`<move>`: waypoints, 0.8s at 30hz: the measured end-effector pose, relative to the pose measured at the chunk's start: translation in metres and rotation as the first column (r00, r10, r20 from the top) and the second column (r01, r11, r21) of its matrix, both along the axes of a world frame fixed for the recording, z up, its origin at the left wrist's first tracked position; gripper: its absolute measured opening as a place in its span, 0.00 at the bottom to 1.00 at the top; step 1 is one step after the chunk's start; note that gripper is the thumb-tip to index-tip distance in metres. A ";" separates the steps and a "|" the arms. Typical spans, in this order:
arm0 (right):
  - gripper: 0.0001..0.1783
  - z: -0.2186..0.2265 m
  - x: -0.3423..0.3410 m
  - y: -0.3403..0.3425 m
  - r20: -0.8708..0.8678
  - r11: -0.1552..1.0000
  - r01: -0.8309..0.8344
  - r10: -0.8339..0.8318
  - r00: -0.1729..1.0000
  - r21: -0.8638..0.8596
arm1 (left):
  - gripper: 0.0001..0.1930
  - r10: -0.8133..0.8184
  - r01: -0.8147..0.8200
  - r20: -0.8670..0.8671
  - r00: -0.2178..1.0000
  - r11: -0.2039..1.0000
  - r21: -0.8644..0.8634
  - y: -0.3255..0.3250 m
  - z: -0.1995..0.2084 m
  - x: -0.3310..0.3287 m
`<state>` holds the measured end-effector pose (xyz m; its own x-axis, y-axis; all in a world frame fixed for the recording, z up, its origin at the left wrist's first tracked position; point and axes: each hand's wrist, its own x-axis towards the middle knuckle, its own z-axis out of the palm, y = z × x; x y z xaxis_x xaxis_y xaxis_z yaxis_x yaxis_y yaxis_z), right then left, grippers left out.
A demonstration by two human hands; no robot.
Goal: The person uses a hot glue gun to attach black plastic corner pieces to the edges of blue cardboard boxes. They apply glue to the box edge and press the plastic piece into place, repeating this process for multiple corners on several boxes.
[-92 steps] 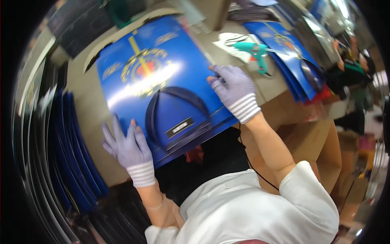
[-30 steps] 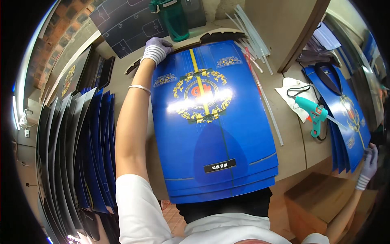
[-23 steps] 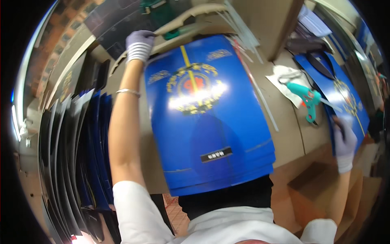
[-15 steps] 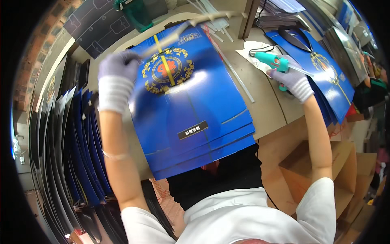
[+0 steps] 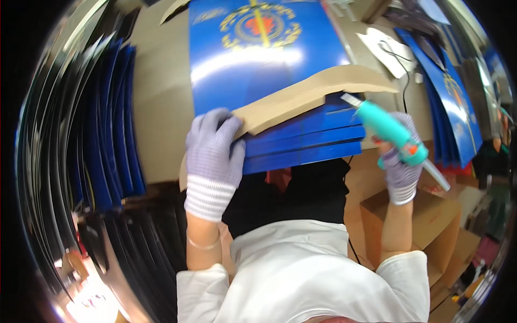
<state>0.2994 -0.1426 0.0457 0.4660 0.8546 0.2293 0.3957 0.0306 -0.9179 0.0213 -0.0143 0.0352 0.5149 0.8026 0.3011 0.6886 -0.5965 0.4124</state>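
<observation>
The left hand (image 5: 214, 156), in a white knit glove, is gripping the near end of a long brown cardboard strip (image 5: 309, 97) that is lying across a stack of blue printed sheets (image 5: 269, 59) on the table (image 5: 159, 102). The right hand (image 5: 401, 161), gloved too, is closing around a teal glue gun (image 5: 388, 129), its nozzle hovering just beside the strip's far end.

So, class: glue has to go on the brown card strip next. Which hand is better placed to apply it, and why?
The right hand. It already holds the teal glue gun, nozzle aimed toward the brown card strip. The left hand is busy holding that strip's near end on the blue sheets.
</observation>
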 end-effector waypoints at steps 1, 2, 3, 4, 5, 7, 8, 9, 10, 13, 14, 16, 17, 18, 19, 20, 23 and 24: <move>0.18 -0.006 -0.010 0.009 0.253 0.992 -0.105 0.082 0.964 0.076 | 0.17 -0.025 0.025 0.001 1.000 1.000 0.016 0.005 0.000 -0.001; 0.17 -0.014 -0.019 0.018 0.492 0.966 -0.223 0.132 0.861 0.131 | 0.16 -0.021 0.021 0.003 1.000 1.000 -0.004 0.007 0.000 -0.002; 0.17 -0.015 -0.036 0.025 0.488 0.974 -0.206 0.137 0.862 0.092 | 0.15 -0.018 0.018 0.010 1.000 1.000 -0.024 0.008 0.000 -0.005; 0.17 -0.015 -0.051 0.029 0.494 0.983 -0.178 0.129 0.860 0.052 | 0.14 -0.029 0.030 0.028 0.999 0.999 -0.041 0.009 0.000 -0.004; 0.17 -0.018 -0.058 0.033 0.530 0.981 -0.184 0.128 0.838 0.054 | 0.13 -0.021 0.023 0.031 0.999 0.998 -0.051 0.010 0.001 -0.005; 0.18 -0.020 -0.066 0.038 0.551 0.971 -0.235 0.169 0.817 0.050 | 0.13 -0.016 0.018 0.036 0.999 0.997 -0.069 0.011 -0.002 -0.006; 0.18 -0.020 -0.069 0.040 0.561 0.965 -0.257 0.187 0.806 0.048 | 0.13 -0.017 0.020 0.038 0.999 0.997 -0.078 0.011 -0.003 -0.006; 0.18 -0.021 -0.072 0.042 0.618 0.964 -0.263 0.182 0.765 0.042 | 0.13 -0.018 0.021 0.037 0.999 0.997 -0.077 0.011 -0.005 -0.007; 0.18 -0.022 -0.074 0.042 0.625 0.966 -0.258 0.187 0.758 0.025 | 0.13 -0.017 0.021 0.043 0.999 0.996 -0.087 0.012 -0.005 -0.008; 0.19 -0.022 -0.075 0.039 0.653 0.972 -0.234 0.187 0.734 -0.015 | 0.13 -0.024 0.030 0.055 0.998 0.994 -0.108 0.013 -0.005 -0.007; 0.19 -0.022 -0.072 0.037 0.666 0.974 -0.226 0.182 0.723 -0.020 | 0.13 -0.027 0.033 0.056 0.998 0.994 -0.108 0.014 -0.003 -0.006; 0.19 -0.020 -0.067 0.034 0.673 0.983 -0.179 0.155 0.723 -0.034 | 0.13 -0.024 0.030 0.056 0.998 0.993 -0.114 0.014 -0.005 -0.007; 0.19 -0.022 -0.063 0.030 0.624 0.989 -0.148 0.130 0.771 -0.022 | 0.14 -0.022 0.028 0.055 0.998 0.992 -0.119 0.013 -0.007 -0.008; 0.18 -0.022 -0.060 0.025 0.571 0.994 -0.112 0.099 0.815 -0.011 | 0.14 -0.023 0.030 0.053 0.998 0.992 -0.122 0.014 -0.007 -0.008; 0.17 -0.020 -0.059 0.020 0.465 0.995 -0.070 0.095 0.880 -0.071 | 0.14 -0.023 0.029 0.052 0.998 0.992 -0.123 0.014 -0.007 -0.008; 0.17 -0.019 -0.058 0.022 0.521 0.993 -0.116 0.116 0.846 -0.033 | 0.14 -0.022 0.028 0.051 0.998 0.992 -0.123 0.014 -0.006 -0.008; 0.18 -0.016 -0.068 0.031 0.573 0.969 -0.244 0.183 0.799 0.030 | 0.14 -0.028 0.034 0.056 0.998 0.993 -0.116 0.014 -0.005 -0.008; 0.18 -0.018 -0.076 0.034 0.605 0.966 -0.257 0.189 0.773 0.027 | 0.14 -0.031 0.038 0.058 0.998 0.993 -0.111 0.014 -0.005 -0.008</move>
